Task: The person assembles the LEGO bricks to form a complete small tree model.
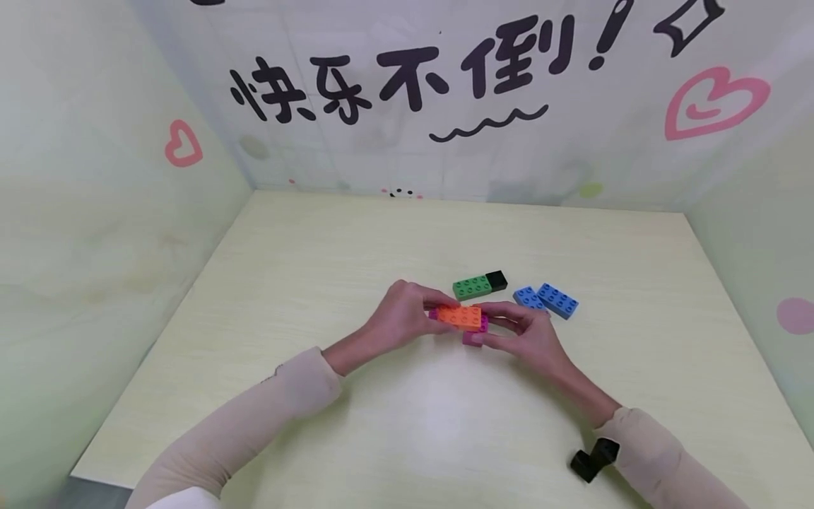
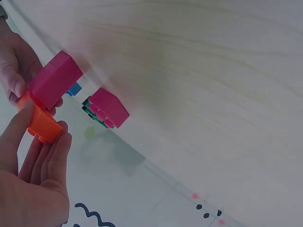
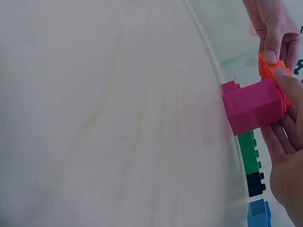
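Observation:
My left hand (image 1: 403, 311) pinches an orange toy building brick (image 1: 464, 317) between thumb and fingers. Opposite it, my right hand (image 1: 524, 336) holds a magenta brick piece (image 1: 473, 339), whose sides show faint seams in the left wrist view. The orange brick touches the magenta piece, overlapping it at an offset; whether they are pressed fully together I cannot tell. Both are held above the table. Another magenta brick (image 2: 109, 108) sits apart, beyond the hands, mostly covered by the left hand in the head view.
Behind the hands lie a green brick (image 1: 472, 287) and a black brick (image 1: 497, 281), end to end. Two blue bricks (image 1: 558, 301) are by the right hand. Black pieces (image 1: 594, 459) lie beside the right sleeve. Printed walls (image 1: 356, 155) border the pale table (image 1: 318, 247).

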`<state>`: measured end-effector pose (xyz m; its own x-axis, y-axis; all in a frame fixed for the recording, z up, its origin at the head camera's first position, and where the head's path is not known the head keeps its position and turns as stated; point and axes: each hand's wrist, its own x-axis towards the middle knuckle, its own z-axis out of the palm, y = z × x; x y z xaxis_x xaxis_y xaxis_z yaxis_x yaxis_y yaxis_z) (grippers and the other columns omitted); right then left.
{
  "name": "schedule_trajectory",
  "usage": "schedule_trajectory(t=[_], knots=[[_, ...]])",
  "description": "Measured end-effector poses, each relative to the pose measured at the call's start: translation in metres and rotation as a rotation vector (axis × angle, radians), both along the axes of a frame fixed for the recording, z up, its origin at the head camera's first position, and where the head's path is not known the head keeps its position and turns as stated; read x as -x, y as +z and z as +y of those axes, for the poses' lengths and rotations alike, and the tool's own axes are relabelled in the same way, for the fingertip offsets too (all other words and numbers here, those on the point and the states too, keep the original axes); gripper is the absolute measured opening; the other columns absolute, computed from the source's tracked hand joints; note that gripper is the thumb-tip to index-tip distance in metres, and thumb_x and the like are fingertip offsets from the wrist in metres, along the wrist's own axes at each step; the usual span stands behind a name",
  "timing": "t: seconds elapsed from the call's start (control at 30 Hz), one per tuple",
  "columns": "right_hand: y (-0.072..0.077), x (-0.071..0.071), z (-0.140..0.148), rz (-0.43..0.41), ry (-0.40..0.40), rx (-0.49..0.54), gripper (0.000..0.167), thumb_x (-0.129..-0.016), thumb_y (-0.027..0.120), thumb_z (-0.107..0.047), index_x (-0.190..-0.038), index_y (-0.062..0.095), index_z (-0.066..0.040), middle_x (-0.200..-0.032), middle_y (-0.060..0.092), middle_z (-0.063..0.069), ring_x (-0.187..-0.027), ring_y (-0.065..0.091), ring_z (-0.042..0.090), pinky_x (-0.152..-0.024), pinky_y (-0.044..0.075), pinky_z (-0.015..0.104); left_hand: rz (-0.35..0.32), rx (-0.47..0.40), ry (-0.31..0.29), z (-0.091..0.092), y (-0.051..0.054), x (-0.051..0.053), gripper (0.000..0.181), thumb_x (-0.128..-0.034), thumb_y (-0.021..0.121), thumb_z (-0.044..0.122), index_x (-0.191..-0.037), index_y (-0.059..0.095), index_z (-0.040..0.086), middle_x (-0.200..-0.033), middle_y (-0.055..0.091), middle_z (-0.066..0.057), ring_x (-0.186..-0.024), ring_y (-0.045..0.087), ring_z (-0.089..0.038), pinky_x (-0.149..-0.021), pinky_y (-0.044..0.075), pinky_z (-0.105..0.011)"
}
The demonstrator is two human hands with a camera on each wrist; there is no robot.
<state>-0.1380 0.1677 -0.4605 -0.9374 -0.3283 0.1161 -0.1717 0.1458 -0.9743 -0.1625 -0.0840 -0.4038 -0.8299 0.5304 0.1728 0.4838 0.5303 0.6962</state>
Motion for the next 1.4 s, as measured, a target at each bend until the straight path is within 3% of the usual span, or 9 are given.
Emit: schedule_trajectory(t=[0.2, 0.37, 0.5, 0.63, 0.77, 0.93, 1.23, 1.4], knots=[[0.003, -0.001, -0.004, 0.016, -0.064, -0.063, 0.042, -0.076, 0.086, -0.022, -0.115, 0.072, -0.013, -0.113, 0.07, 0.002, -0.106, 0.066, 0.017, -0.091, 0.051, 0.036, 0.008, 0.033, -0.009, 0.003, 0.003, -0.004, 0.035, -0.0742, 0.088, 0.015, -0.107, 0.077, 0.015, -0.101, 0.073, 0.004, -0.085, 0.064, -0.009, -0.067, 0.05, -0.023], [0.004, 0.001, -0.004, -0.007, -0.085, -0.073, 0.043, -0.074, 0.088, -0.025, -0.112, 0.074, -0.012, -0.11, 0.071, 0.002, -0.102, 0.068, 0.017, -0.086, 0.053, 0.03, -0.098, -0.036, 0.013, 0.008, -0.001, -0.001, 0.038, -0.0746, 0.088, 0.019, -0.11, 0.076, 0.02, -0.105, 0.071, 0.011, -0.096, 0.061, -0.004, -0.08, 0.054, -0.029], [0.004, 0.002, -0.004, -0.014, -0.083, -0.051, 0.042, -0.074, 0.088, -0.021, -0.111, 0.074, -0.009, -0.108, 0.072, 0.004, -0.1, 0.068, 0.019, -0.085, 0.053, 0.03, -0.174, -0.093, 0.024, 0.012, -0.005, 0.002, 0.035, -0.0745, 0.087, 0.031, -0.108, 0.078, 0.026, -0.102, 0.071, 0.015, -0.094, 0.061, -0.002, -0.075, 0.053, -0.024], [0.004, 0.002, -0.005, -0.022, -0.065, -0.062, 0.043, -0.074, 0.088, -0.024, -0.112, 0.074, -0.011, -0.11, 0.071, 0.004, -0.101, 0.068, 0.02, -0.085, 0.054, 0.03, -0.207, -0.136, 0.011, 0.011, -0.009, 0.006, 0.032, -0.0737, 0.087, 0.031, -0.105, 0.079, 0.026, -0.097, 0.071, 0.015, -0.088, 0.063, -0.002, -0.069, 0.054, -0.023], [0.004, 0.002, -0.003, -0.068, -0.041, -0.075, 0.046, -0.074, 0.088, -0.029, -0.114, 0.073, -0.014, -0.113, 0.07, 0.003, -0.104, 0.067, 0.019, -0.084, 0.054, 0.029, -0.2, -0.141, -0.041, 0.008, -0.01, 0.009, 0.033, -0.0742, 0.087, 0.029, -0.105, 0.079, 0.024, -0.095, 0.072, 0.015, -0.087, 0.064, -0.002, -0.068, 0.054, -0.024], [0.002, 0.004, 0.002, -0.102, -0.004, -0.06, 0.045, -0.074, 0.087, -0.028, -0.115, 0.072, -0.015, -0.114, 0.068, 0.004, -0.105, 0.067, 0.02, -0.084, 0.054, 0.031, -0.173, -0.087, -0.098, 0.005, -0.009, 0.014, 0.033, -0.0746, 0.087, 0.029, -0.106, 0.078, 0.025, -0.094, 0.072, 0.016, -0.086, 0.063, -0.002, -0.066, 0.053, -0.024], [0.0, 0.003, 0.003, -0.074, 0.015, -0.009, 0.043, -0.076, 0.086, -0.02, -0.116, 0.072, -0.011, -0.114, 0.068, 0.007, -0.104, 0.067, 0.023, -0.083, 0.054, 0.032, -0.104, -0.049, -0.122, 0.006, -0.011, 0.012, 0.035, -0.0748, 0.088, 0.026, -0.108, 0.078, 0.024, -0.094, 0.073, 0.012, -0.081, 0.063, 0.001, -0.064, 0.052, -0.022], [-0.001, 0.005, 0.003, -0.086, -0.019, -0.031, 0.043, -0.076, 0.086, -0.021, -0.115, 0.073, -0.009, -0.113, 0.07, 0.007, -0.102, 0.068, 0.021, -0.082, 0.054, 0.03, -0.171, -0.096, -0.074, 0.006, -0.017, 0.012, 0.034, -0.074, 0.088, 0.03, -0.107, 0.078, 0.028, -0.093, 0.072, 0.016, -0.082, 0.063, -0.002, -0.063, 0.052, -0.024]])
